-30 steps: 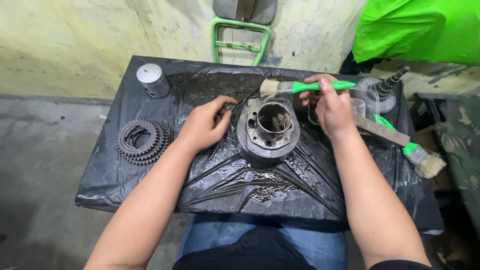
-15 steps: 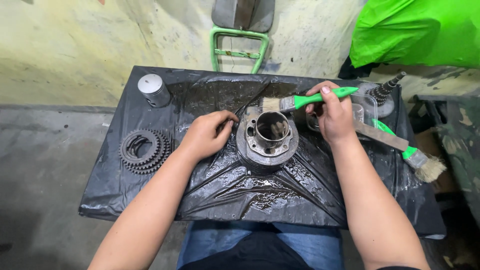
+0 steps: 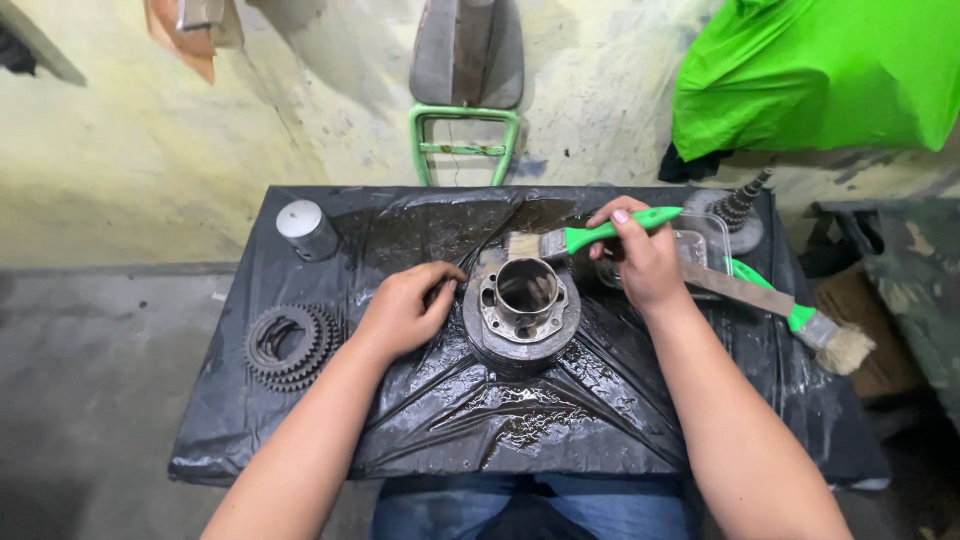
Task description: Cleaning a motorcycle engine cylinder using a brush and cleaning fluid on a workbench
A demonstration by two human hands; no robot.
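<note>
From the head camera, looking down, a desk (image 3: 300, 440) covered in wet black plastic sheeting filled the middle of the view. At its centre stood a finned metal engine cylinder (image 3: 522, 310), upright, its open bore facing up.

The left hand (image 3: 408, 310) rested on the sheeting just left of the cylinder, fingers curled and touching its rim — whether it actually gripped the metal could not be told. The right hand (image 3: 645, 262) sat just right of the cylinder and was clamped on the green handle of a paintbrush (image 3: 570, 240), whose pale bristles pointed left and lay at the cylinder's far edge.

On the left side of the desk lay a stack of dark toothed gear plates (image 3: 288, 345), well apart from the hands, and at the far left corner stood a small grey metal piston (image 3: 306, 229). On the right side a second green-handled brush (image 3: 800, 322) lay slantwise, its bristles hanging past the desk's right edge. A clear plastic tray (image 3: 705, 240) sat behind the right hand, with a dark geared shaft (image 3: 742, 205) just beyond it.

Farther off — a green metal stand (image 3: 465, 140) against the stained wall, and a bright green cloth (image 3: 810, 80) at far right.
</note>
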